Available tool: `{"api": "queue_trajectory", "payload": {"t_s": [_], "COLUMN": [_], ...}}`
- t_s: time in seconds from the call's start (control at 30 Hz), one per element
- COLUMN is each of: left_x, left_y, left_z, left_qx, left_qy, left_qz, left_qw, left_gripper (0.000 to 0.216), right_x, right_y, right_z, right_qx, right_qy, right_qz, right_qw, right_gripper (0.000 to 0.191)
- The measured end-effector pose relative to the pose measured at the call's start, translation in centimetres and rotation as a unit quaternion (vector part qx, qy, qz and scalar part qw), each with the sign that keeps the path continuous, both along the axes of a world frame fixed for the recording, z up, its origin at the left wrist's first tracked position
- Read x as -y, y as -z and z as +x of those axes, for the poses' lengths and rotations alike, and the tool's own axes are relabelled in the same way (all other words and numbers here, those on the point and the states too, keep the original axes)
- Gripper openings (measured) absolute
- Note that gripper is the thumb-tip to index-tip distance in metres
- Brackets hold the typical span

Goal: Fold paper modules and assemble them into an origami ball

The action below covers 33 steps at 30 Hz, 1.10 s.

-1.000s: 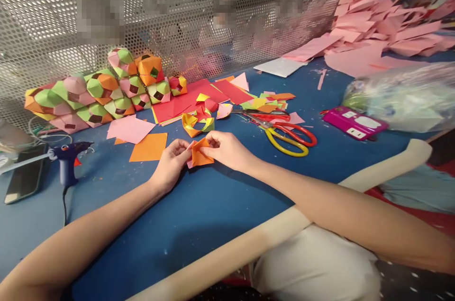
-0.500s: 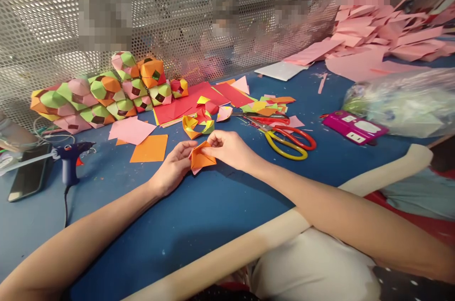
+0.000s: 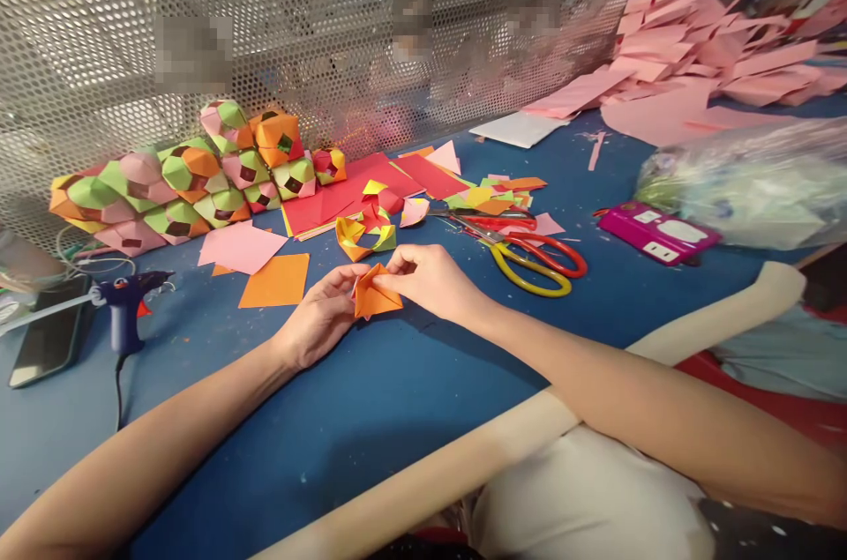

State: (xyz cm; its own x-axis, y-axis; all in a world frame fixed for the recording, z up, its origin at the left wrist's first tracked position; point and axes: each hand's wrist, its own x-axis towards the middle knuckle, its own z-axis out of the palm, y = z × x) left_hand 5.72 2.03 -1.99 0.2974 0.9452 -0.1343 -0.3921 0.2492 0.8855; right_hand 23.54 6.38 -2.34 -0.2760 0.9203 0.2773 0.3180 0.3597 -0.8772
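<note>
Between my two hands is a folded orange paper piece [image 3: 378, 295] with a bit of pink showing at its left edge. My left hand [image 3: 322, 313] pinches its left side, and the fingers of my right hand [image 3: 430, 278] grip its top corner. Just beyond my fingers lies a yellow and green folded paper ring [image 3: 361, 238]. Left of my hands, an orange paper square [image 3: 274, 280] and pink paper sheets [image 3: 242, 248] rest on the blue table [image 3: 318, 445].
Folded paper balls [image 3: 189, 168] are stacked against the perforated metal screen [image 3: 318, 40]. A glue gun [image 3: 125, 313] stands left beside a phone [image 3: 51, 339]. Scissors [image 3: 529, 269] lie right of my hands. Farther right are a magenta box [image 3: 655, 232], a plastic bag [image 3: 760, 181] and pink paper strips [image 3: 701, 57].
The orange folded piece has turned slightly in my fingers, and less pink shows beneath it. Both hands stay almost in place. The view has shifted a little.
</note>
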Motion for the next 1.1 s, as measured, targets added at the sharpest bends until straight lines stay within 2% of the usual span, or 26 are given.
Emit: {"api": "queue_trajectory", "payload": {"t_s": [0.2, 0.33, 0.43, 0.6, 0.67, 0.77, 0.83, 0.9, 0.97, 1.1], "left_x": [0.1, 0.2, 0.3, 0.2, 0.1, 0.2, 0.2, 0.2, 0.3, 0.6], "left_y": [0.3, 0.2, 0.2, 0.5, 0.4, 0.0, 0.0, 0.2, 0.4, 0.5], "left_z": [-0.1, 0.1, 0.4, 0.6, 0.6, 0.5, 0.5, 0.5, 0.5, 0.6], "left_qx": [-0.017, -0.001, -0.052, -0.088, -0.086, -0.084, -0.094, -0.110, -0.128, -0.166], "left_qy": [0.012, 0.020, -0.026, -0.114, -0.134, -0.134, -0.131, -0.131, -0.124, -0.090], "left_qz": [0.012, 0.016, 0.036, 0.080, 0.089, 0.104, 0.112, 0.114, 0.112, 0.103], "left_qw": [1.000, 1.000, 0.998, 0.986, 0.983, 0.982, 0.981, 0.979, 0.978, 0.977], "left_gripper": [0.044, 0.041, 0.025, 0.027, 0.028, 0.027, 0.025, 0.023, 0.021, 0.020], "right_x": [0.1, 0.6, 1.0, 1.8, 2.0, 1.9, 1.8, 1.7, 1.6, 1.5], "right_y": [0.3, 0.5, 0.5, 0.6, 0.6, 0.4, 0.4, 0.4, 0.4, 0.4], "right_z": [-0.2, -0.5, -0.8, -1.4, -1.5, -1.6, -1.7, -1.7, -1.7, -1.4], "right_qx": [0.031, 0.066, 0.095, 0.117, 0.098, 0.031, -0.025, -0.063, -0.061, 0.006], "right_qy": [0.018, 0.037, 0.039, 0.038, 0.056, 0.055, -0.005, -0.068, -0.076, -0.023], "right_qz": [0.010, 0.059, 0.115, 0.213, 0.208, 0.123, 0.051, 0.018, 0.040, 0.152], "right_qw": [0.999, 0.995, 0.988, 0.969, 0.972, 0.990, 0.998, 0.996, 0.994, 0.988], "right_gripper": [0.026, 0.024, 0.026, 0.022, 0.021, 0.025, 0.022, 0.017, 0.014, 0.012]}}
